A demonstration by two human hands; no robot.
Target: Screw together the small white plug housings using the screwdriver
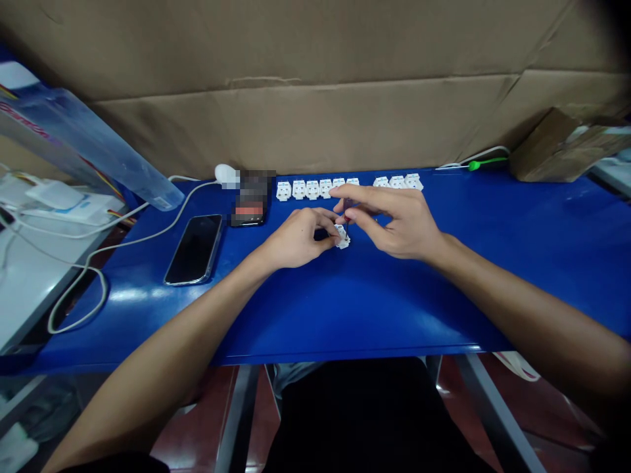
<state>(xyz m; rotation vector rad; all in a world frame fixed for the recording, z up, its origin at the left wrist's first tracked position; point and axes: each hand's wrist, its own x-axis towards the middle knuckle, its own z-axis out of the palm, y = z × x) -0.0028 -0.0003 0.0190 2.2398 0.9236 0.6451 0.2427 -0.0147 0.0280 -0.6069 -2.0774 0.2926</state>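
My left hand [306, 238] pinches a small white plastic part [342, 238] against the blue tabletop, its fingers covering the part's left side. From above, my right hand [394, 220] grips a small screwdriver [348, 217] with a dark reddish handle. The screwdriver stands nearly upright and its thin shaft meets the top of the white part; the exact contact point is too small to make out. Behind the hands, several similar white plastic parts [312, 190] stand in a row, and another group of white parts [397, 183] lies farther right.
A smartphone [194, 249] lies at the left, near a second, partly blurred phone [250, 207]. A white cable [106, 289] loops over the left edge. A clear plastic container [108, 144] leans at the far left. A cardboard box [547, 148] sits at the back right.
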